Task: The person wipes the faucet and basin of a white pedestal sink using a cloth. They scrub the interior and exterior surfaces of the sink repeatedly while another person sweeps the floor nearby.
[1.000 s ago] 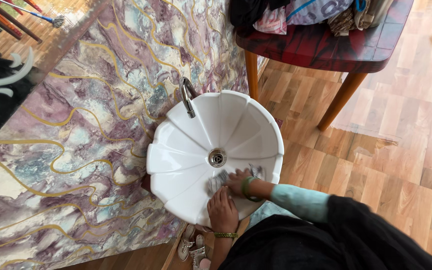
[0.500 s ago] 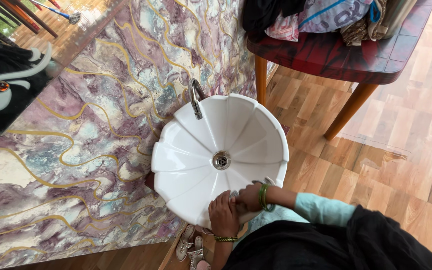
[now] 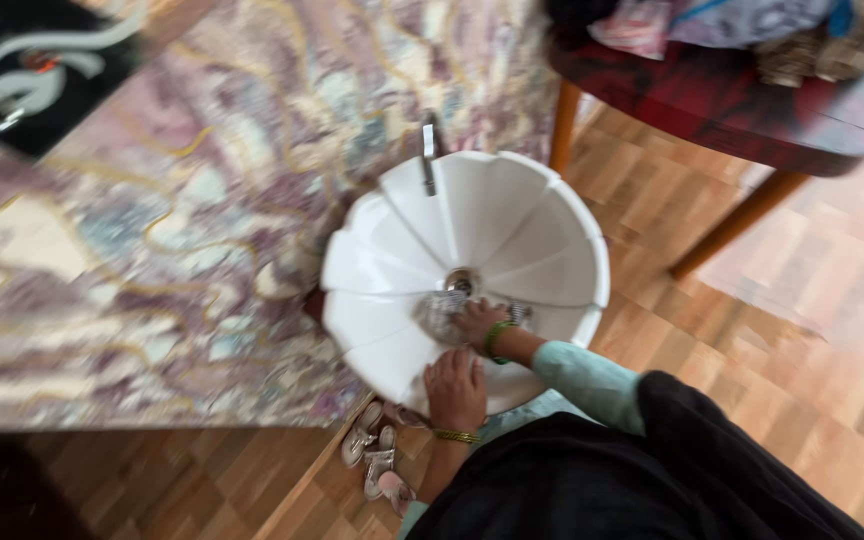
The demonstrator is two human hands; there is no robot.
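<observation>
My right hand (image 3: 479, 322) presses a grey scrubber (image 3: 444, 310) beside the drain (image 3: 462, 282); my left hand (image 3: 455, 388) lies flat, fingers together, on the white basin's (image 3: 392, 250) rim.

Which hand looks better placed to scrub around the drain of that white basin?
Probably the right hand: it already presses a silvery scrubber inside the white basin, beside the drain. The left hand rests on the near rim, farther from it.

A blurred, seemingly metallic grey scrubbing pad (image 3: 444, 310) is pressed inside the white fluted ceramic basin (image 3: 392, 255), near its drain
</observation>
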